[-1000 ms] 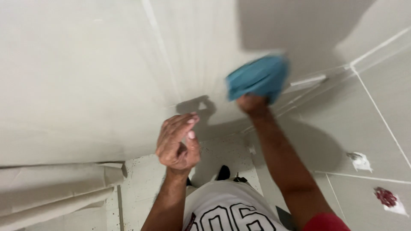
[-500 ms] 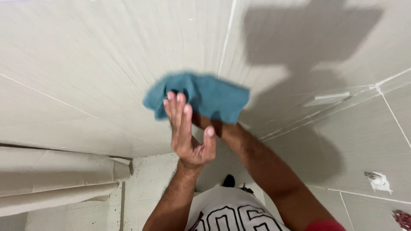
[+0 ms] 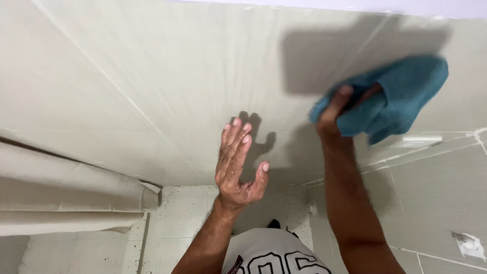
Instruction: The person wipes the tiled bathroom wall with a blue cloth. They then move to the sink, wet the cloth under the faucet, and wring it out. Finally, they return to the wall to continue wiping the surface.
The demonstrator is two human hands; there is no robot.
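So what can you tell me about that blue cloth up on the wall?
The blue cloth looks like soft, fuzzy towelling in teal, bunched and folded, not spread flat. The right hand grips its lower left part, thumb on top, pressing it against the pale tiled wall near a corner joint. Its loose end sticks out to the upper right.

One head cam, looks down (steep) along tiled wall (image 3: 152, 76), close up.
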